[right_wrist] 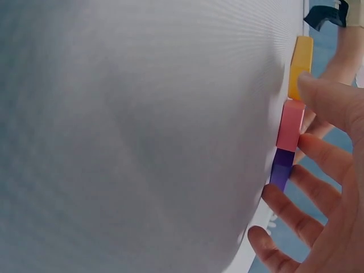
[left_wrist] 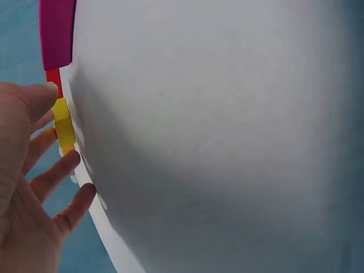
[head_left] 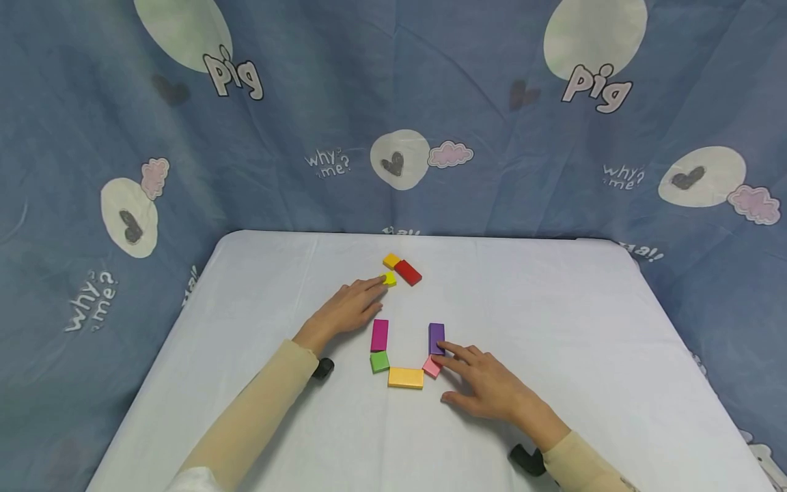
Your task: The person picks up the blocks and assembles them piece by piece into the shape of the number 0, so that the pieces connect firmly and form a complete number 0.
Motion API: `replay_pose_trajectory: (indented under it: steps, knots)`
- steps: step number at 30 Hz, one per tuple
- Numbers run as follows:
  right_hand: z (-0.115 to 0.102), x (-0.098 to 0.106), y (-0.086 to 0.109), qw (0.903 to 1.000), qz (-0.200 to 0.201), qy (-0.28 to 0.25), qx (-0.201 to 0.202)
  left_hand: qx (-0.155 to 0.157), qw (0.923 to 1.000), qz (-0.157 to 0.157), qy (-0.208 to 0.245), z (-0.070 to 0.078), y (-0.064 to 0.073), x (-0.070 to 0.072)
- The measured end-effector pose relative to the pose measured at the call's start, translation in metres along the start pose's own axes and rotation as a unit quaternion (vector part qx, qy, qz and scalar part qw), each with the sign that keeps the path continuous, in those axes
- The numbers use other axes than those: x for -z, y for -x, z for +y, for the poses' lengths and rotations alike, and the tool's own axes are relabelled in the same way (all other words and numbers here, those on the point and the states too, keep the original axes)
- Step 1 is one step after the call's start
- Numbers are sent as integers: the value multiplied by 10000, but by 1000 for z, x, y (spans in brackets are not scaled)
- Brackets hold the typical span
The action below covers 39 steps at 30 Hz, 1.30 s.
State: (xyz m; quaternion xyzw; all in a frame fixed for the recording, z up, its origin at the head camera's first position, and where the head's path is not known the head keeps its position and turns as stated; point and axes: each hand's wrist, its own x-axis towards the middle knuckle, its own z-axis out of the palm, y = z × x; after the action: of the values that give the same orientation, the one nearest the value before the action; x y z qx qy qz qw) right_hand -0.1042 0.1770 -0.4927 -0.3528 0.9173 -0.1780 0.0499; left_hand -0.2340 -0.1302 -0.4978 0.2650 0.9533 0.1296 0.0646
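White cloth-covered table (head_left: 553, 307), boxy blocks everywhere lol: magenta (head_left: 380, 336), green (head_left: 379, 363), golden (head_left: 405, 378), pink (head_left: 432, 370), purple (head_left: 436, 333) in a U; red (head_left: 408, 272), amber (head_left: 391, 260), yellow (head_left: 391, 280) farther back.

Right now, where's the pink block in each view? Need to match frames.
Head: just right of centre, lower half; pink block between purple block and long orange-yellow block.
Left wrist: not in it; top left is the magenta block.
Right wrist: right side, near mid-height, same neighbours.
Shared landmark: white tabletop, all three.
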Motion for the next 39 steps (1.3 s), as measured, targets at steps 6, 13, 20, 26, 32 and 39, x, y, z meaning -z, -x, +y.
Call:
replay_pose_trajectory:
  steps: [6, 13, 20, 26, 32, 39]
  knots:
    - [1, -2, 0, 10000, 13, -19, -17, 32, 9982, 554, 214, -1, -5, 2]
    - [0, -3, 0, 9999, -47, -123, -43, 528, 9909, 980, 754, -7, -23, 6]
    - [-1, -4, -1, 9999, -83, -111, -65, 1109, 9816, 1055, 1144, -11, -38, 5]
    - [-2, -3, -2, 9999, -65, -76, -73, 1168, 9807, 912, 1273, -10, -42, 5]
    - [-1, -2, -1, 9999, -71, -62, -103, 1024, 9808, 576, 1560, -9, -40, 6]
    - [0, -1, 0, 9998, -72, -94, -127, 821, 9811, 355, 1714, -8, -36, 7]
